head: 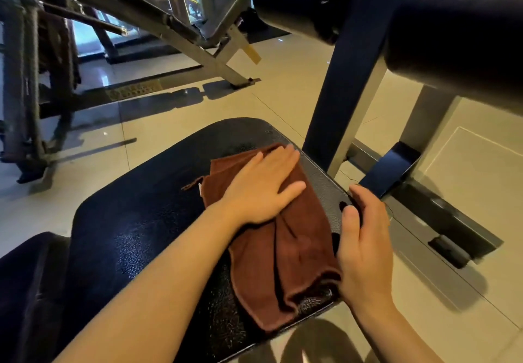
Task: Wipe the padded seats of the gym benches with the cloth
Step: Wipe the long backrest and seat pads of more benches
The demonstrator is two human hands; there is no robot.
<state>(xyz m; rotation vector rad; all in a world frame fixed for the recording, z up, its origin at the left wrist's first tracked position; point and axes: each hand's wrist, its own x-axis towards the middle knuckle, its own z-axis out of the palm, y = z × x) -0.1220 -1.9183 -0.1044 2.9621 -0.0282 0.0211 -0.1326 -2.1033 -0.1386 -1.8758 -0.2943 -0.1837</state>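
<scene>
The black padded seat (135, 229), pebbled vinyl with rounded corners, fills the lower frame below a thick roller pad (452, 22) on a steel post. A soft brown cloth (285, 272) lies rumpled along its right half. The left hand (263, 190) presses it flat with straight fingers, likely to sweep, while the right hand (365, 246) curls over the seat's edge, seemingly bracing

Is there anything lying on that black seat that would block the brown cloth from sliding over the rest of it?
Nothing visible does. The left hand presses flat on the cloth, and the seat to its left shows only bare padding. The right hand grips the seat's right edge, beside the cloth.
</scene>
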